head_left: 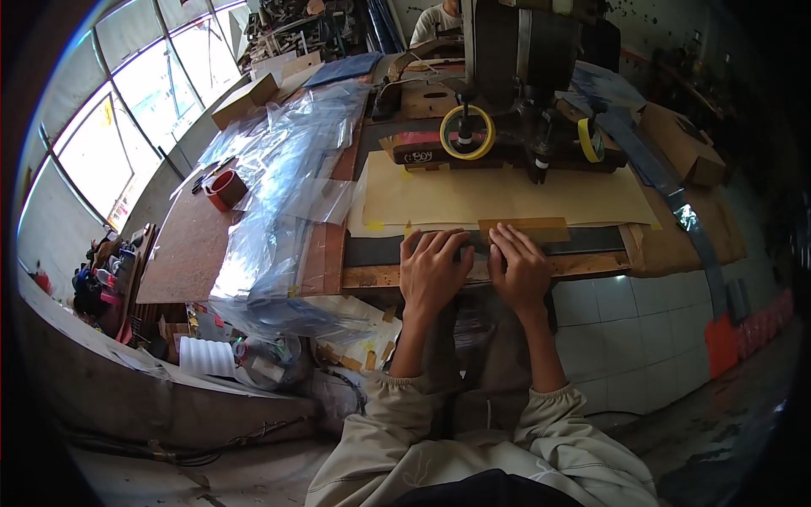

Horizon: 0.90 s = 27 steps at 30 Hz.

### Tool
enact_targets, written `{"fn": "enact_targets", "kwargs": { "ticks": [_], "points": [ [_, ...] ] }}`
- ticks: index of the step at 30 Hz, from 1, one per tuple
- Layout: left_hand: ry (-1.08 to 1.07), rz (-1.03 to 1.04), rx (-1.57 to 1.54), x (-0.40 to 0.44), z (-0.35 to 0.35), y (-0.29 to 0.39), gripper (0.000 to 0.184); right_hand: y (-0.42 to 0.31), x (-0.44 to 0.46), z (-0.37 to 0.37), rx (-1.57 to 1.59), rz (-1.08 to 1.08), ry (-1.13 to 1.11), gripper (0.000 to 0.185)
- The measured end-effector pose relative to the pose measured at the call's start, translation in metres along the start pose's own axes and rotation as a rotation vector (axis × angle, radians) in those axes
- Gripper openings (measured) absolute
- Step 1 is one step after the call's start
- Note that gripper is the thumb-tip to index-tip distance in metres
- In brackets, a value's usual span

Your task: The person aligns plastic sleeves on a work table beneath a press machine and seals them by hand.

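My left hand lies on the front edge of the machine bed, fingers slightly bent and apart, holding nothing I can see. My right hand rests beside it, fingers stretched forward onto the left part of a brown tape strip. That strip lies along the front edge of a cream sheet, spread flat on the dark bed. Above the sheet's rear part stands a press head with a dark horizontal bar. A yellow tape roll hangs on its left; another yellow roll hangs on its right.
Clear plastic sheets cover much of the left table, near a red-brown tape roll. Cardboard boxes stand behind them. Another cardboard box is at right. A person is behind the machine.
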<state>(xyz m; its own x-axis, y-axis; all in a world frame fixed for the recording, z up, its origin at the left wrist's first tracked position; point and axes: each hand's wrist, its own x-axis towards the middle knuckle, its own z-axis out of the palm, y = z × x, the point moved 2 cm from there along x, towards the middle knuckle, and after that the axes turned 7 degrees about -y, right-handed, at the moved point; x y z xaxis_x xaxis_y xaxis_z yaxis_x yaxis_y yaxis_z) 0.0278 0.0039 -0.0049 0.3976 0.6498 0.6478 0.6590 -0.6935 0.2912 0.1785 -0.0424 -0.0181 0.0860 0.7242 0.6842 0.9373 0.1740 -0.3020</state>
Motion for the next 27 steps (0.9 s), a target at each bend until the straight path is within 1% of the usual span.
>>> {"fn": "enact_targets", "kwargs": {
  "ticks": [22,27],
  "points": [
    [0.002,-0.013,0.018,-0.0004,0.0002,0.0003,0.017,0.0002,-0.0003,0.0000,-0.001,0.005,-0.008,0.027],
    [-0.020,-0.028,0.019,0.0000,-0.0006,0.0010,0.020,0.0018,-0.0006,0.0017,-0.006,-0.005,0.000,0.027]
  ]
}}
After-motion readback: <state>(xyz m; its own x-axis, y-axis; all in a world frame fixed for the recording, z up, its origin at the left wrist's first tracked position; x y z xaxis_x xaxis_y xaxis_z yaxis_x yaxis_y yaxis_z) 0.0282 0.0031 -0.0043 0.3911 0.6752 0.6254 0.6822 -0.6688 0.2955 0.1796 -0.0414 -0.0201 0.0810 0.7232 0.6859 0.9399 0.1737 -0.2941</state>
